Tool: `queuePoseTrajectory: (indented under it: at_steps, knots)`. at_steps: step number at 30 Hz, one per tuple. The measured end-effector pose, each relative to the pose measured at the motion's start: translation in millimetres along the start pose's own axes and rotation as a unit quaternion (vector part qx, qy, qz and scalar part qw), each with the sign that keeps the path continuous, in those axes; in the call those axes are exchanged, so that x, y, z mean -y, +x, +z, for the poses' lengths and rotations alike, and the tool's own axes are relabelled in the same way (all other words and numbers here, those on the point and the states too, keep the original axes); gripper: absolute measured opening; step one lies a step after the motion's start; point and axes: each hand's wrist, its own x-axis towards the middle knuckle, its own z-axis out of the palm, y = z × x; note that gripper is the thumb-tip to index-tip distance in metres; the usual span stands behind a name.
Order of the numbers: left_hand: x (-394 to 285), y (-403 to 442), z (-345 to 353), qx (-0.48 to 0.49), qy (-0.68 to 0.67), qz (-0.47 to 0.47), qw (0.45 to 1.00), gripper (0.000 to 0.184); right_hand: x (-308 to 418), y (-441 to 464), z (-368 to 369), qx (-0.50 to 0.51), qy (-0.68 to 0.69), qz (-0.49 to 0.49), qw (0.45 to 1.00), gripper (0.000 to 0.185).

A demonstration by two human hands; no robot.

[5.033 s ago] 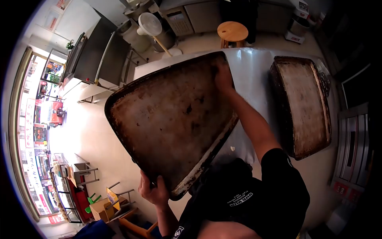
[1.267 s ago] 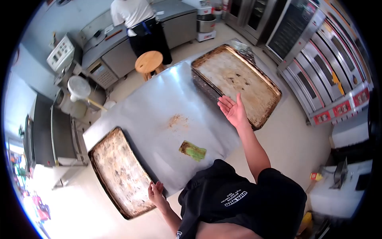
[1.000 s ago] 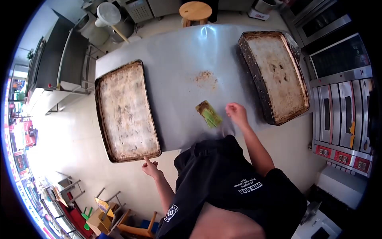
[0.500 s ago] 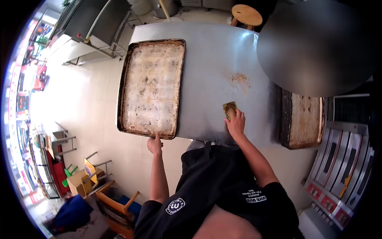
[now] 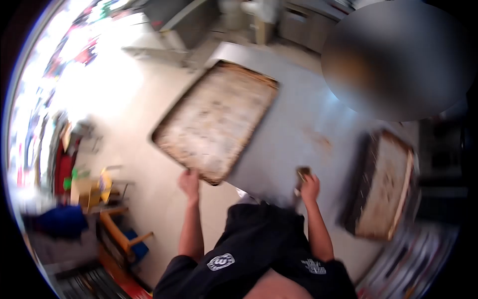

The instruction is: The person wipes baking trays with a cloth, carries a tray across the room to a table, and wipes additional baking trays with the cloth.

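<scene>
A browned baking tray (image 5: 216, 117) lies at the left end of the metal table, tilted in the view. My left hand (image 5: 189, 184) is closed on its near edge, at the lower left corner. My right hand (image 5: 309, 188) is closed on the green scouring pad (image 5: 302, 172), over the table's near part. Brown crumbs (image 5: 321, 141) lie on the metal beyond that hand. The frame is blurred by motion, so the fingers show only roughly.
Stacked baking trays (image 5: 386, 187) stand at the table's right end. The bare metal tabletop (image 5: 284, 129) lies between them and the left tray. A wooden chair (image 5: 117, 231) and a cardboard box (image 5: 84, 192) are at the lower left. A grey blurred disc covers the upper right.
The tray from the earliest frame now lies on the table at the left. My right hand has taken hold of the green pad and lifted it a little. The view has turned.
</scene>
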Motion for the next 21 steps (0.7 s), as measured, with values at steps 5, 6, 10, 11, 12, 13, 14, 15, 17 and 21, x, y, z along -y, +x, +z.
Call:
queuePoseTrajectory:
  at_steps: [5, 6, 10, 11, 12, 13, 14, 15, 17, 21]
  knots:
    - [38, -9, 61, 0.068, -0.058, -0.188, 0.978, 0.038, 0, 13, 0, 0.094, -0.007, 0.000, 0.996, 0.036]
    - [54, -3, 75, 0.078, -0.028, -0.206, 0.975, 0.036, 7, 17, -12, 0.097, -0.020, 0.003, 0.995, 0.036]
    - [30, -15, 63, 0.038, -0.017, -0.193, 0.980, 0.034, 4, 25, -24, 0.112, -0.002, -0.026, 0.993, 0.034]
    - [29, -20, 59, 0.028, -0.012, -0.186, 0.982, 0.033, 0, 25, -22, 0.119, 0.007, -0.028, 0.992, 0.034]
    - [34, -20, 64, -0.004, 0.013, -0.155, 0.988, 0.031, -1, 26, -17, 0.127, 0.018, -0.029, 0.991, 0.034]
    - [38, -24, 69, -0.030, 0.039, -0.126, 0.991, 0.030, -2, 26, -15, 0.126, 0.014, -0.029, 0.992, 0.033]
    - [40, -26, 74, -0.055, 0.065, -0.096, 0.992, 0.029, -3, 26, -14, 0.125, 0.008, -0.028, 0.992, 0.033]
    - [36, -25, 72, 0.003, -0.002, -0.168, 0.986, 0.031, -1, 28, -16, 0.125, 0.003, -0.028, 0.992, 0.033]
    - [28, -31, 63, 0.035, -0.036, -0.201, 0.978, 0.029, 7, 30, -20, 0.130, -0.004, -0.018, 0.991, 0.033]
    - [26, -26, 60, 0.052, -0.065, -0.228, 0.970, 0.027, 20, 36, -25, 0.129, 0.013, -0.028, 0.991, 0.033]
